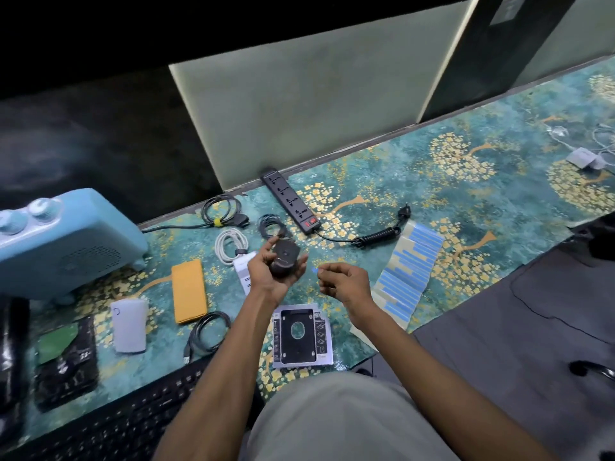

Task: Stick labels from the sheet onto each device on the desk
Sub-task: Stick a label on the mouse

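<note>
My left hand [266, 271] grips a small round black device [284, 259] above the middle of the desk. Just to its right, my right hand [342, 281] pinches a tiny blue label [315, 269] between thumb and fingertip, a short gap from the device. The label sheet [407, 267], beige with rows of blue strips, lies on the desk to the right. Other devices lie around: a black power strip [291, 202], an orange flat pack [188, 291], a white rounded unit [129, 324] and a black drive caddy [301, 336] on its white paper.
A light blue heater [63, 244] stands at the left. Coiled cables [221, 211] and a white cable [230, 246] lie behind the hands. A black keyboard [139, 417] sits at the front edge, circuit boards [65, 364] at far left. The desk drops off at right.
</note>
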